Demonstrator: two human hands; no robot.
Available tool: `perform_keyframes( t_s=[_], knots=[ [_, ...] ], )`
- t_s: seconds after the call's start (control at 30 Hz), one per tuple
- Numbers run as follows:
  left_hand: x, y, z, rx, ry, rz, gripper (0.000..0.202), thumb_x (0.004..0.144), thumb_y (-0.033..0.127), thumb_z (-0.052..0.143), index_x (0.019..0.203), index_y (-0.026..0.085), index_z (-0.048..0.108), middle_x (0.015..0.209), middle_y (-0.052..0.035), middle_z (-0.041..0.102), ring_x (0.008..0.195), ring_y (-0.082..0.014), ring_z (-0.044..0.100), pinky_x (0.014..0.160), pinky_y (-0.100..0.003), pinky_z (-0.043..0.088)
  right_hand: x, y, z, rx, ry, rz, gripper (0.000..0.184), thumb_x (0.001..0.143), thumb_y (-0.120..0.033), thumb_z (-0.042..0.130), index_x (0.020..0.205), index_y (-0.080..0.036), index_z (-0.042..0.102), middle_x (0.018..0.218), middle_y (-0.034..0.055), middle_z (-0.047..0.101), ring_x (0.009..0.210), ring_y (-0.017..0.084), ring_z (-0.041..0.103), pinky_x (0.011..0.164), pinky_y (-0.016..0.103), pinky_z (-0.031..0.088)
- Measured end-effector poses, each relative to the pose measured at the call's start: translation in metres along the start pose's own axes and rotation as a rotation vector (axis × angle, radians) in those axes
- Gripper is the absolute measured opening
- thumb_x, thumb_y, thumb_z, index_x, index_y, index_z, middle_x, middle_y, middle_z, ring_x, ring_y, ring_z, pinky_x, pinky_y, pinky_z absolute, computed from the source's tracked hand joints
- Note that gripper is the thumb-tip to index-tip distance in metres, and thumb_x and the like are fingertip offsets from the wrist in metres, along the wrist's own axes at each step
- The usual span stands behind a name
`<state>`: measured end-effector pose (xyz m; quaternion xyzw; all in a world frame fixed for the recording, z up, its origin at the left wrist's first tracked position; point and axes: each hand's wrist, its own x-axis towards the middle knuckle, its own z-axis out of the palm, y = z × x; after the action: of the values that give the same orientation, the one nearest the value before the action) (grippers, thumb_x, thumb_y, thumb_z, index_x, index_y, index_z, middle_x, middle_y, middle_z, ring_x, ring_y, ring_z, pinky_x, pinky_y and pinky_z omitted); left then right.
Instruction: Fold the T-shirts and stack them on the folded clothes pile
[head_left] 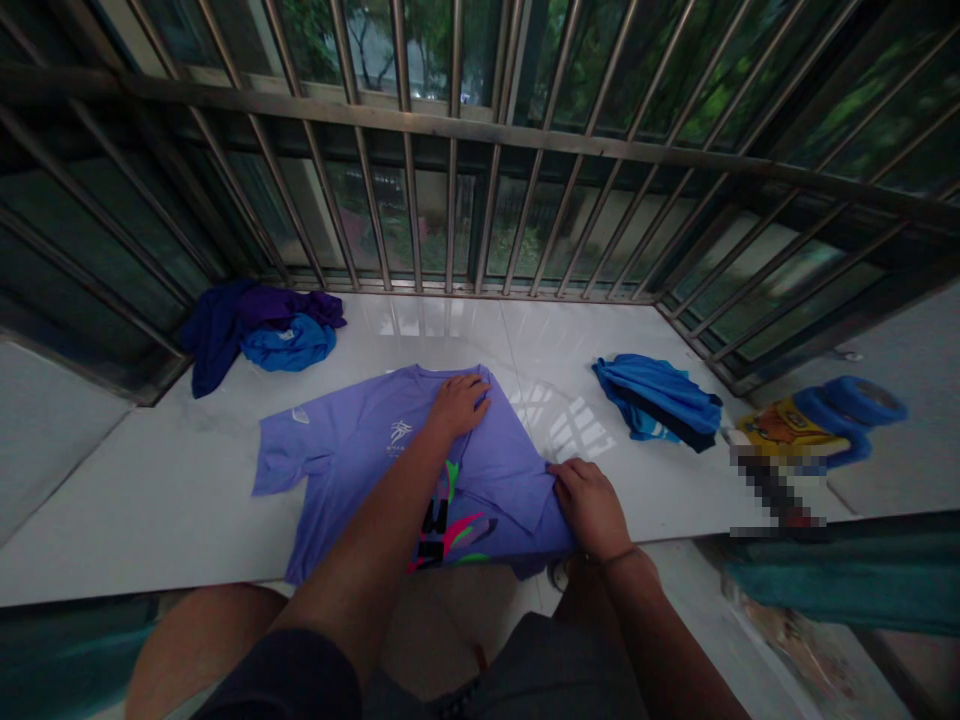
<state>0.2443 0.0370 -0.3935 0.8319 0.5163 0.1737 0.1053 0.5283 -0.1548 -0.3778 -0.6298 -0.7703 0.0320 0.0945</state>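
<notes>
Shirt [352, 430], purple and printed, lies partly folded on the white ledge [150, 500]. Toward the ledge's right end sits a yellow-and-blue object [791, 422]; whether it's a container, I can't tell. The left hand [456, 405] lies near the collar, fingers bent; whether it grips, I can't tell. The right hand [591, 505] pinches the side edge.

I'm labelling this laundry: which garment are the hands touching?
The lavender T-shirt, lying mostly flat, with the left hand and right hand on it; the purple-and-blue heap and blue pile lie apart from both.
</notes>
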Motion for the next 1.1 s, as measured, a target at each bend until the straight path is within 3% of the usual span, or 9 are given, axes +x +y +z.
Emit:
perform_keyframes(
  t_s=[0.13, 0.3, 0.47, 0.6, 0.67, 0.77, 0.83, 0.97, 1.1],
  knots=[
    [0.000, 0.001, 0.000, -0.004, 0.005, -0.009, 0.043, 0.110, 0.041, 0.063, 0.150, 0.032, 0.075, 0.165, -0.0069, 0.069, 0.153, -0.0322, 0.061, 0.135, -0.053, 0.045, -0.003, 0.010, 0.003, 0.003, 0.042, 0.113, 0.032, 0.109, -0.015, 0.059, 0.128, -0.022, 0.084, 0.116, 0.0117, 0.081, 0.106, 0.030, 0.073, 0.096, 0.041, 0.055],
    [0.001, 0.002, 0.001, -0.019, 0.022, -0.020, 0.042, 0.110, 0.039, 0.062, 0.148, 0.027, 0.074, 0.164, -0.0091, 0.069, 0.153, -0.0321, 0.062, 0.135, -0.053, 0.044, -0.011, 0.003, 0.004, 0.024, 0.188, 0.112, 0.029, 0.107, -0.013, 0.058, 0.123, -0.019, 0.082, 0.114, 0.0138, 0.080, 0.103, 0.031, 0.071, 0.097, 0.043, 0.055],
    [0.001, 0.001, 0.002, -0.036, 0.031, -0.026, 0.041, 0.110, 0.037, 0.061, 0.147, 0.024, 0.073, 0.165, -0.0099, 0.068, 0.153, -0.0309, 0.061, 0.136, -0.051, 0.043, -0.009, -0.043, 0.002, 0.120, 0.276, -0.051, 0.022, 0.114, -0.028, 0.063, 0.125, -0.019, 0.078, 0.119, 0.0149, 0.078, 0.111, 0.033, 0.070, 0.102, 0.045, 0.055],
    [0.000, 0.003, 0.001, -0.042, 0.048, -0.037, 0.040, 0.111, 0.034, 0.059, 0.147, 0.023, 0.073, 0.167, -0.0111, 0.067, 0.156, -0.0302, 0.060, 0.136, -0.050, 0.043, 0.000, -0.095, 0.016, 0.120, 0.166, -0.179, 0.045, 0.107, -0.045, 0.079, 0.145, -0.021, 0.072, 0.134, 0.0164, 0.077, 0.119, 0.036, 0.070, 0.102, 0.050, 0.055],
    [-0.001, 0.004, 0.000, -0.044, 0.061, -0.037, 0.039, 0.112, 0.032, 0.057, 0.147, 0.022, 0.073, 0.167, -0.0114, 0.067, 0.156, -0.0291, 0.060, 0.136, -0.049, 0.044, 0.008, -0.112, 0.026, 0.100, 0.111, -0.135, 0.051, 0.105, -0.045, 0.081, 0.149, -0.023, 0.070, 0.135, 0.0170, 0.077, 0.118, 0.038, 0.071, 0.099, 0.051, 0.055],
    [-0.001, 0.004, -0.001, -0.043, 0.075, -0.035, 0.038, 0.114, 0.031, 0.055, 0.146, 0.022, 0.073, 0.166, -0.0110, 0.068, 0.155, -0.0282, 0.061, 0.136, -0.049, 0.044, 0.022, -0.119, 0.038, 0.112, 0.064, -0.035, 0.023, 0.109, -0.033, 0.071, 0.129, -0.023, 0.077, 0.120, 0.0152, 0.079, 0.111, 0.036, 0.072, 0.094, 0.048, 0.056],
    [-0.001, 0.004, -0.001, -0.042, 0.082, -0.035, 0.037, 0.114, 0.031, 0.054, 0.145, 0.022, 0.074, 0.165, -0.0106, 0.069, 0.154, -0.0281, 0.062, 0.135, -0.049, 0.045, 0.028, -0.114, 0.042, 0.200, 0.087, 0.009, 0.018, 0.113, -0.027, 0.060, 0.114, -0.022, 0.077, 0.111, 0.0141, 0.078, 0.107, 0.034, 0.073, 0.093, 0.046, 0.056],
    [0.000, 0.003, 0.000, -0.045, 0.084, -0.024, 0.038, 0.114, 0.031, 0.055, 0.145, 0.023, 0.074, 0.164, -0.0097, 0.070, 0.154, -0.0285, 0.062, 0.135, -0.051, 0.045, 0.027, -0.101, 0.043, 0.591, 0.258, 0.138, 0.027, 0.117, -0.038, 0.047, 0.115, -0.023, 0.070, 0.107, 0.0107, 0.078, 0.100, 0.028, 0.073, 0.092, 0.040, 0.056],
    [0.000, 0.002, 0.001, -0.049, 0.076, -0.014, 0.037, 0.114, 0.032, 0.056, 0.144, 0.025, 0.076, 0.164, -0.0090, 0.070, 0.154, -0.0298, 0.061, 0.135, -0.053, 0.045, 0.017, -0.090, 0.037, 0.875, 0.464, 0.429, 0.036, 0.115, -0.055, 0.045, 0.110, -0.025, 0.064, 0.098, 0.0065, 0.075, 0.092, 0.027, 0.069, 0.087, 0.039, 0.054]
  ],
)
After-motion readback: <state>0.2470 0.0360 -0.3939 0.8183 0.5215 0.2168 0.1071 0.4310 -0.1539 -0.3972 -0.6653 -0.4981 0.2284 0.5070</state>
